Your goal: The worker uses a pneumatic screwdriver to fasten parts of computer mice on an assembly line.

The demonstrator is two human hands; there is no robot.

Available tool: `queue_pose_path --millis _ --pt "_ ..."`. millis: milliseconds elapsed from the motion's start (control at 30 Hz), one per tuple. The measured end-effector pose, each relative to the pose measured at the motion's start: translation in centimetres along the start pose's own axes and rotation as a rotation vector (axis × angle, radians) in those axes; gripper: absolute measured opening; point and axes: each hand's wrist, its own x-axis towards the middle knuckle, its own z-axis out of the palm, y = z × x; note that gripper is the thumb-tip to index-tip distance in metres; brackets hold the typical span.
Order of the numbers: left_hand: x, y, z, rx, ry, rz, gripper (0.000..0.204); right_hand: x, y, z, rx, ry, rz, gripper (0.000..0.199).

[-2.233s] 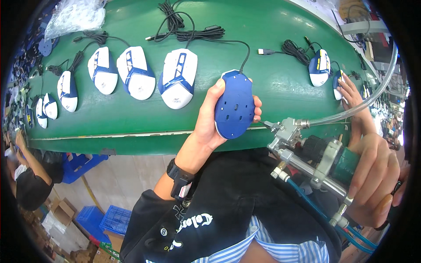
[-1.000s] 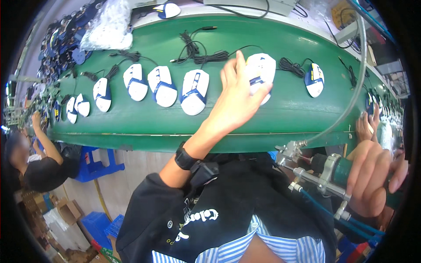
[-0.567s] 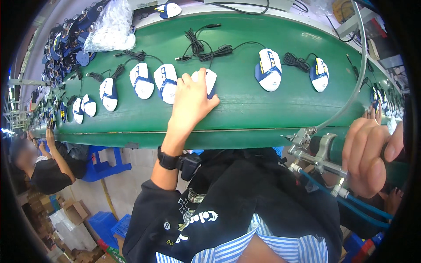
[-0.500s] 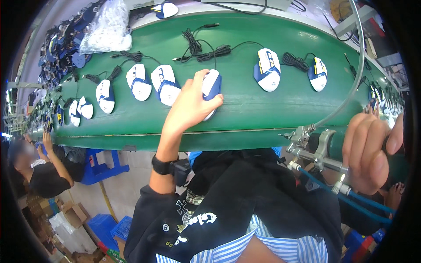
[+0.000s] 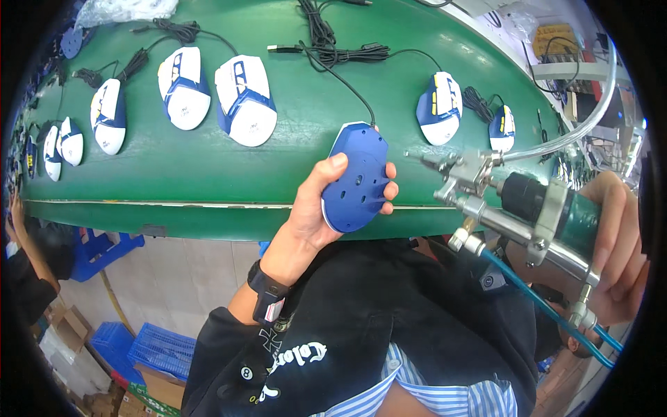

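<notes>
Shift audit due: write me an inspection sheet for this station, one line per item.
Surface: green conveyor belt, curved by the lens.
Job's things: blue computer mouse held underside up; metal spray gun, nozzle pointing at the mouse.
Clutter: white-and-blue mice lying in a row on the belt; clear plastic bag at the far edge.
Hands: left hand grips the mouse; right hand grips the gun.
Cables: black mouse cords bundled on the belt; clear hose and blue hose on the gun.
Surroundings: blue crates on the floor; another person's arm at far left.
</notes>
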Motion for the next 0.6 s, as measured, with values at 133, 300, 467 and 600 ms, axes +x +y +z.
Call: queue_pose_path --millis 133,300,467,600 --pt "0.7 0.1 -0.3 -0.065 -0.093 -0.021 0.055 1.4 1.7 -0.8 0.007 -0.069 -0.156 0.021" --pt "0.3 0.3 -0.4 -0.103 -0.091 -0.052 0.054 -0.6 2.6 1.1 -0.032 0.200 -0.084 0.020" --pt "0.4 0.6 0.0 -0.142 -0.086 -0.081 0.051 -0.9 2.4 0.6 0.024 0.107 -0.064 0.017" --pt "-0.3 0.8 -0.1 0.109 0.018 -0.085 0.068 4.5 6.1 5.5 -0.097 0.177 0.205 0.016"
